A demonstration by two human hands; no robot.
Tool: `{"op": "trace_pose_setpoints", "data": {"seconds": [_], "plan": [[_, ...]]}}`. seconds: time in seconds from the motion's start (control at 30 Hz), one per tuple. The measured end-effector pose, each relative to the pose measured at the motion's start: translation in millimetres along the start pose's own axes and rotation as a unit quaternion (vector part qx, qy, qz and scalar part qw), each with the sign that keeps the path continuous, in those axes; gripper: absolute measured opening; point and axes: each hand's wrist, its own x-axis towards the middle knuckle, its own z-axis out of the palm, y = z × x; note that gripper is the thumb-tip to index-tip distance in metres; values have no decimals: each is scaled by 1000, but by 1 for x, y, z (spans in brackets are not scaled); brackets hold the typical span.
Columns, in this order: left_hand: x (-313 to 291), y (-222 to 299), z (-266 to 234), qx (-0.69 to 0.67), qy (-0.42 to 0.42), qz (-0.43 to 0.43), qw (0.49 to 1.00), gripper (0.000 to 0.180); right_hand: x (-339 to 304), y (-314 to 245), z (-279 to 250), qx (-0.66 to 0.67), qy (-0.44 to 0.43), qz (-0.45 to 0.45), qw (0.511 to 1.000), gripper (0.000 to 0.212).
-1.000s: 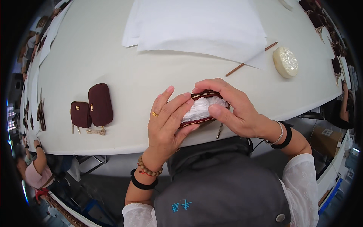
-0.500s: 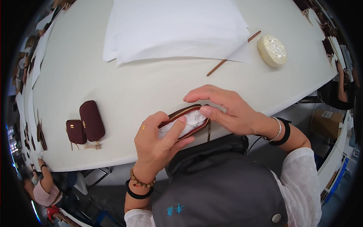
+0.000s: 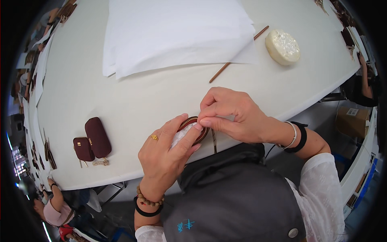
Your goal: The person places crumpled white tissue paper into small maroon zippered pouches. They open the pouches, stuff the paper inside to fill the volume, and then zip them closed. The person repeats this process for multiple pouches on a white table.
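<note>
A small dark red zip pouch [image 3: 188, 122] is held above the table's near edge, its mouth unzipped and lined with brass-coloured teeth. Crumpled white stuffing paper [image 3: 181, 134] shows inside. Around the pouch's left side wraps my left hand [image 3: 161, 147], thumb pressed along the opening. My right hand [image 3: 229, 113] is closed in a pinch at the right end of the zip; its fingertips hide what lies between them. A thin dark strap [image 3: 214, 142] hangs below the right hand.
Two maroon pouches, a smaller one [image 3: 83, 149] and a taller one [image 3: 98, 138], lie at the left. White paper sheets [image 3: 177, 36] cover the far middle, partly over a brown stick [image 3: 219, 72]. A wrapped cream-coloured roll [image 3: 282, 47] sits far right. Other people work at both sides.
My right hand has gone from spread fingers over the opening to a pinch at the zip's right end. Less of the pouch's opening shows now. The whole view has shifted slightly.
</note>
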Motion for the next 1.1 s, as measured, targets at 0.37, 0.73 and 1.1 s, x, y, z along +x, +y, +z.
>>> {"op": "trace_pose_setpoints", "data": {"seconds": [0.37,0.73,1.1], "plan": [[-5,7,3,32,17,10,999,27,4,9,-7,-23,-62,-95,993,13],[-6,3,-3,-101,58,-66,991,30,-10,13,12,-65,-65,-5,996,24],[-2,22,-7,40,-64,-63,995,39,6,0,10,256,-115,244,928,13]]}}
